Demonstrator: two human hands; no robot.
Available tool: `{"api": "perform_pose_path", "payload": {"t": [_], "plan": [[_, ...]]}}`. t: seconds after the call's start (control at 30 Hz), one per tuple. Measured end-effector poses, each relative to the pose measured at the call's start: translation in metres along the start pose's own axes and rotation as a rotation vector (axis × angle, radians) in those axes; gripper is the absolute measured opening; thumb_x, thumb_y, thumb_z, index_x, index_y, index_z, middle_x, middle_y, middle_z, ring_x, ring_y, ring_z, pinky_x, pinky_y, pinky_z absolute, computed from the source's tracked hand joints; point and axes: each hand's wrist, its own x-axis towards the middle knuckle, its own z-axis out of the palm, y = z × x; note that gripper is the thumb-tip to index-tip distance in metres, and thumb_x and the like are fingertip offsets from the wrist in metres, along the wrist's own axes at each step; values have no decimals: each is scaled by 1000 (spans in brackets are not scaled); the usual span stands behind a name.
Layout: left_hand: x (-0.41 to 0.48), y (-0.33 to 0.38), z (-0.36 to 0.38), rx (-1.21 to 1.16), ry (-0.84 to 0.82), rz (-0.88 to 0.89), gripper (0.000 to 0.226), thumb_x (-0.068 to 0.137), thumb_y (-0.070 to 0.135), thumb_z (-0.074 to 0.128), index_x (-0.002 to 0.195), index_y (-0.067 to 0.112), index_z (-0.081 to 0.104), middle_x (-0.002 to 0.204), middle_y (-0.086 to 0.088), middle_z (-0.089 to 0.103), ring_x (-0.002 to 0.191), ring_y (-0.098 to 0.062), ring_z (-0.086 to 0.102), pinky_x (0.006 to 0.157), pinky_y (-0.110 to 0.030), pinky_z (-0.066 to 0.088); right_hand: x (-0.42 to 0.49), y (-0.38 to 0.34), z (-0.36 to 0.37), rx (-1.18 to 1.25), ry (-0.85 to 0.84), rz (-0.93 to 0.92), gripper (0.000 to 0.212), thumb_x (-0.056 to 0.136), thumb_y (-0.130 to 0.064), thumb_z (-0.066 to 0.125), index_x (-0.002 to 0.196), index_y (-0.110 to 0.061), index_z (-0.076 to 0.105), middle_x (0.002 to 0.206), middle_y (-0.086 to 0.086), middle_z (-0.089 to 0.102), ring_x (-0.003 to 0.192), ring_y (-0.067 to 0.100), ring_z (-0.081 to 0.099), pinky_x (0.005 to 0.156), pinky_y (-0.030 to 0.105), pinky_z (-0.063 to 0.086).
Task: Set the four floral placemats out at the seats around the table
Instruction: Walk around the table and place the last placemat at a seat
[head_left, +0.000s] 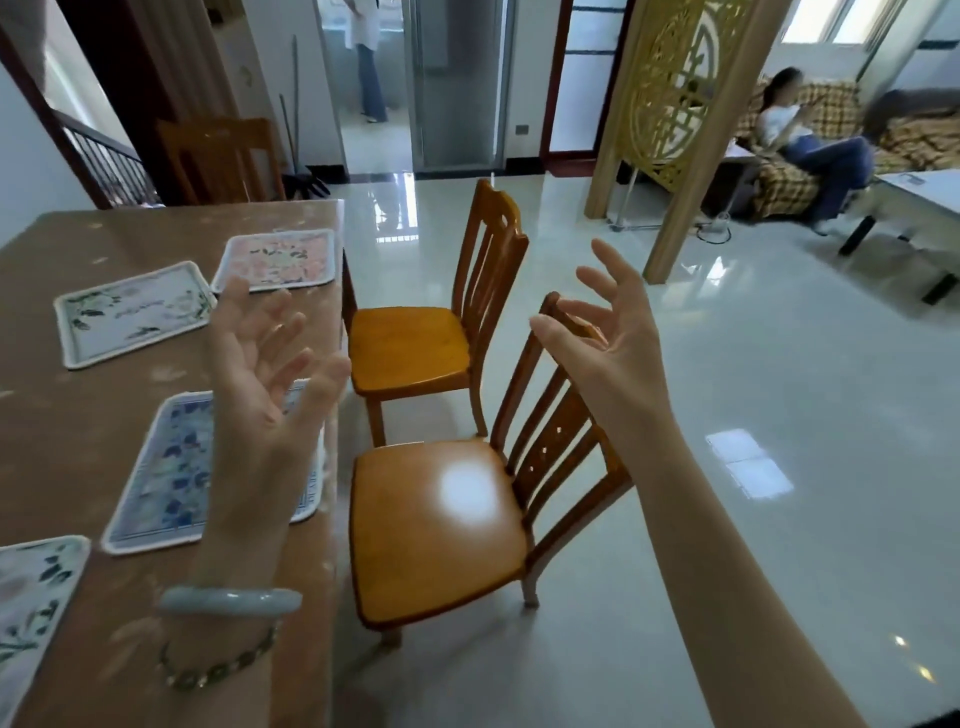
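Four floral placemats lie flat on the brown table (62, 431). A pink one (278, 259) sits at the far right edge, a white-and-green one (132, 314) lies to its left, a blue one (171, 478) is near the right edge and another green one (31, 597) shows at the bottom left. My left hand (265, 358) hovers palm-up over the blue mat with fingers spread, holding nothing. Raised above the near chair's back, my right hand (602, 332) is empty too, fingers spread.
Two wooden chairs stand at the table's right side, the near chair (436, 525) and the far chair (410, 348). A third chair (223, 156) is behind the table. A carved screen (675, 104), a sofa with a seated person (810, 135) and a low table (919, 208) are at right.
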Motion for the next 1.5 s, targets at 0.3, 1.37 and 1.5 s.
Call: {"api": "perform_pose_path", "payload": {"t": [0.3,1.37,1.5], "plan": [[-5,15,116,72,-49,-30,78,82,42,62,147,27,21,147,1,39,133,-10,43,109,-38,39,27,43,-99,-32,63,36,74,81,-27,75,142,-27,34,132,-10,42,109,4,55,78,5,49],[116,-94,463,91,4,-151,75,86,25,68,147,24,25,146,10,41,137,-9,38,112,-37,35,279,274,-300,89,-114,201,69,80,-21,74,139,-31,39,132,-8,50,116,6,55,95,27,50],[132,-115,506,95,45,-193,74,85,28,68,146,31,27,145,15,42,136,-7,38,112,-31,34,319,321,-311,129,-156,240,68,80,-19,74,137,-34,40,131,-10,52,115,3,55,95,26,50]]}}
